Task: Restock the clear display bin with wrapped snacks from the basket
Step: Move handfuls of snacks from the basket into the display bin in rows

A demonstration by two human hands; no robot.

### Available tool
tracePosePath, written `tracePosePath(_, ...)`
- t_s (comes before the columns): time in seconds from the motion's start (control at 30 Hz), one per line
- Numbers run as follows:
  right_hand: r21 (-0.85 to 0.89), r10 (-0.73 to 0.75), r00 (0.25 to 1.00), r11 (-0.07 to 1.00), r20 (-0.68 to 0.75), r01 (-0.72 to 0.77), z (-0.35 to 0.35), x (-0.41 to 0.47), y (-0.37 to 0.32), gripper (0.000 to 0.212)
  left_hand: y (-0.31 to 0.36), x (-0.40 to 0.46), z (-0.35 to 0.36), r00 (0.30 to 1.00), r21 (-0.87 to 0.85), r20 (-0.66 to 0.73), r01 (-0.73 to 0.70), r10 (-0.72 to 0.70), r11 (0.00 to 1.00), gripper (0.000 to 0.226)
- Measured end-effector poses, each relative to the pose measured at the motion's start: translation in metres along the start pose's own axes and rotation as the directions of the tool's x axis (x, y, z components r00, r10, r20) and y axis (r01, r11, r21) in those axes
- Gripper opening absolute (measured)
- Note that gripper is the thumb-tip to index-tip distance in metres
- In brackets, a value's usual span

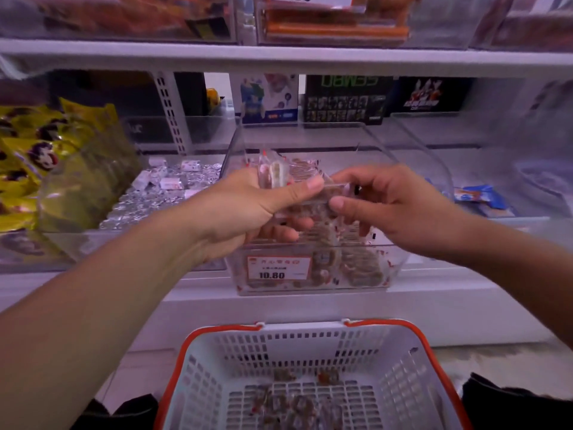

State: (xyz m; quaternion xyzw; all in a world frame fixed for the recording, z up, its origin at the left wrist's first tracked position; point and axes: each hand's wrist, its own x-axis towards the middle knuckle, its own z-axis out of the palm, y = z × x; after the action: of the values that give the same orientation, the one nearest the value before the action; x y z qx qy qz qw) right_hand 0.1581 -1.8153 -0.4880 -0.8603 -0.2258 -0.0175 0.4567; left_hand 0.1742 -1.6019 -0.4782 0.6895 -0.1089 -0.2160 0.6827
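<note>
The clear display bin [418,169] stands on the lower shelf with a price tag reading 10.80 on its front, partly filled with wrapped snacks [359,262]. Above its opening, my left hand [248,209] grips a bunch of clear-wrapped snacks [276,173]. My right hand [393,203] pinches a wrapped snack [328,193] between thumb and fingers, right beside my left thumb. Below, the white basket with an orange rim [198,339] holds several more wrapped snacks [294,405] on its bottom.
A bin of silver-wrapped candies [161,193] sits left of the display bin, and yellow snack bags [34,156] lie further left. Blue packets [480,197] lie to the right. Boxed toys [344,100] stand behind. An upper shelf [279,57] carries more bins.
</note>
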Motion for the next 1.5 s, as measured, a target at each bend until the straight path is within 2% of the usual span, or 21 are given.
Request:
tracePosePath(0.2,-0.038,0.049,0.998,0.998,0.030,-0.048,-0.018,0.001,0.004,0.020,0.007,0.015,-0.022,0.996,0.072,-0.079,-0.044,0.049,0.996,0.038)
tracePosePath(0.27,-0.137,0.056,0.998,0.989,0.013,-0.054,-0.020,0.000,0.010,0.026,0.004,0.021,-0.022,0.992,0.202,-0.117,-0.031,0.055,0.979,0.037)
tracePosePath(0.33,-0.256,0.074,0.997,0.964,0.005,-0.070,-0.022,-0.002,0.014,0.030,-0.001,0.028,-0.018,0.987,0.492,-0.108,-0.053,0.122,0.869,0.035)
tracePosePath(0.4,-0.285,0.098,0.995,0.953,-0.013,-0.098,-0.026,-0.003,0.015,0.032,-0.006,0.035,-0.012,0.990,0.647,-0.019,-0.094,0.140,0.757,0.039)
tracePosePath(0.53,-0.311,0.089,0.996,0.946,-0.013,-0.088,-0.030,-0.006,0.012,0.031,-0.018,0.056,-0.007,0.988,0.846,0.092,-0.142,0.122,0.513,0.053)
tracePosePath(0.63,-0.417,0.067,0.997,0.908,0.029,-0.049,-0.026,-0.008,0.010,0.034,-0.021,0.063,-0.007,0.977,0.899,0.154,-0.201,0.148,0.390,0.050)
tracePosePath(0.7,-0.363,0.095,0.991,0.930,0.091,-0.055,-0.023,-0.006,0.011,0.033,-0.022,0.063,-0.010,0.966,0.904,0.195,-0.243,0.168,0.351,0.043)
tracePosePath(0.77,-0.286,0.148,0.962,0.955,0.228,-0.079,-0.018,-0.003,0.012,0.029,-0.024,0.062,-0.013,0.960,0.897,0.207,-0.264,0.190,0.355,0.042)
tracePosePath(0.83,-0.284,0.159,0.927,0.957,0.341,-0.060,-0.010,0.001,0.012,0.023,-0.024,0.060,-0.014,0.957,0.890,0.207,-0.270,0.204,0.367,0.042)
tracePosePath(0.93,-0.268,0.178,0.907,0.960,0.381,-0.076,0.001,0.007,0.014,0.033,-0.023,0.060,-0.015,0.964,0.866,0.198,-0.256,0.175,0.430,0.037)
tracePosePath(1.0,-0.209,0.187,0.912,0.971,0.365,-0.115,0.006,0.014,0.012,0.022,-0.021,0.061,-0.018,0.979,0.847,0.170,-0.205,0.115,0.491,0.034)
tracePosePath(1.07,-0.079,0.259,0.930,0.966,0.261,-0.246,0.010,0.019,0.012,0.013,-0.018,0.064,-0.020,0.991,0.826,0.124,-0.131,0.051,0.548,0.029)
tracePosePath(1.13,0.002,0.341,0.922,0.938,0.181,-0.347,0.014,0.021,0.013,0.016,-0.016,0.065,-0.023,0.997,0.788,0.075,-0.060,0.002,0.613,0.024)
tracePosePath(1.2,-0.016,0.397,0.905,0.917,0.151,-0.399,0.016,0.022,0.011,0.020,-0.014,0.064,-0.023,0.996,0.753,0.083,-0.033,-0.044,0.658,0.028)
tracePosePath(1.33,-0.055,0.506,0.857,0.862,0.094,-0.503,0.011,0.024,0.009,0.030,-0.011,0.059,-0.021,0.985,0.781,0.122,-0.021,-0.119,0.624,0.041)
tracePosePath(1.43,0.036,0.565,0.808,0.815,0.168,-0.578,0.007,0.024,0.009,0.019,-0.012,0.059,-0.019,0.988,0.797,0.102,-0.014,-0.112,0.603,0.043)
tracePosePath(1.5,0.044,0.562,0.806,0.814,0.187,-0.579,0.006,0.023,0.010,0.013,-0.012,0.058,-0.017,0.990,0.814,0.094,-0.016,-0.104,0.580,0.046)
